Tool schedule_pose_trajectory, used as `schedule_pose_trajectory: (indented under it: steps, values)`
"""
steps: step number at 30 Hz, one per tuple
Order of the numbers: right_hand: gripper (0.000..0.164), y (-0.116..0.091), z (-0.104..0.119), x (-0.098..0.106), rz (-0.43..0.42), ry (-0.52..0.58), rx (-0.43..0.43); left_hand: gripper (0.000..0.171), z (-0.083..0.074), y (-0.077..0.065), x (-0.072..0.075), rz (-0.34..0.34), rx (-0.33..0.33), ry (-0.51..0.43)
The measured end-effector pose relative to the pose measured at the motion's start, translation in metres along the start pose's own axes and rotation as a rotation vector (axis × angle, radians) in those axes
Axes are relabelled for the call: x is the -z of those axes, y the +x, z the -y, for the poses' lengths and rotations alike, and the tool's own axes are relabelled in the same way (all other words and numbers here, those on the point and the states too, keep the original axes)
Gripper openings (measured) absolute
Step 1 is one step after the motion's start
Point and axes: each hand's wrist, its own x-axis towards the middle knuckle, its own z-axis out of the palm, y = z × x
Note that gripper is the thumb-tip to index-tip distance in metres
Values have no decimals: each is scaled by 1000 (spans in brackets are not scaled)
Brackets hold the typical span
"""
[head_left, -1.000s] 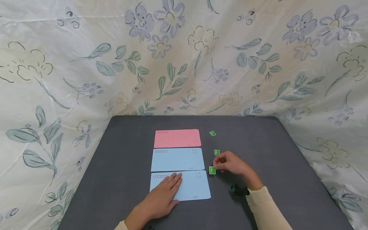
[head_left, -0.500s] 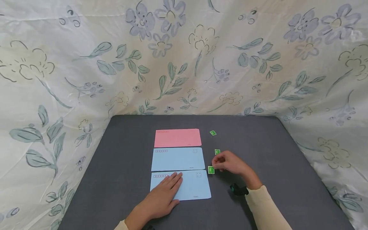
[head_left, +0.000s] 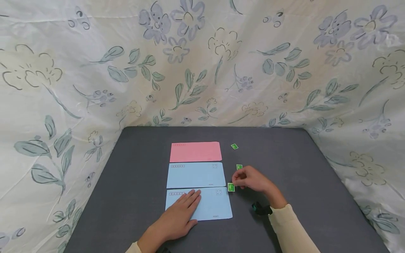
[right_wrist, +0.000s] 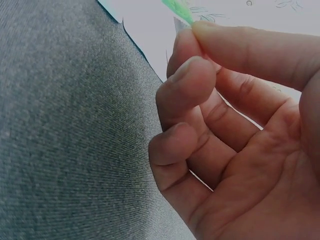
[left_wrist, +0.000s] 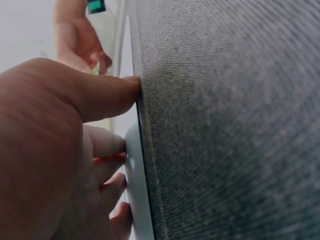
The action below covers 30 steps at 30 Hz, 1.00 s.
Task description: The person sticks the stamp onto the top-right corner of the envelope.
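Observation:
My right hand (head_left: 254, 181) pinches a green postage stamp (head_left: 231, 187) between thumb and index finger, by the right edge of the nearest blue envelope (head_left: 215, 207). In the right wrist view the stamp (right_wrist: 178, 9) sticks out past the fingertips, and the other fingers curl in below. My left hand (head_left: 178, 218) lies on the left part of that blue envelope, fingers extended, covering some of it. From the left wrist, its thumb (left_wrist: 112, 97) reaches the envelope's near edge. A printed stamp box shows at the envelope's upper right corner.
A second blue envelope (head_left: 194, 178) lies just beyond, and a pink envelope (head_left: 196, 153) beyond that. Two more green stamps, one (head_left: 239, 166) right behind my right hand and another (head_left: 234, 146) farther back, rest on the dark grey table (head_left: 133, 175). A floral curtain (head_left: 202, 70) surrounds the table.
My right hand has moved slightly left with the stamp, bringing it nearer the envelope's right edge. My left hand stays where it was.

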Motion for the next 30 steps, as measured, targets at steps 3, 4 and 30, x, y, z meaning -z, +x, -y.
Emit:
schedule_pose_trajectory:
  steps: [3,4,30]
  values:
    - [8,1,0,-1,4,-3,3,72,0,0,0,-2,-2,0]
    - [8,1,1,-1,5,-3,4,73,0,0,0,-2,-3,1]
    - [6,7,7,-10,9,-7,16,73,-1,1,-2,11,6,3]
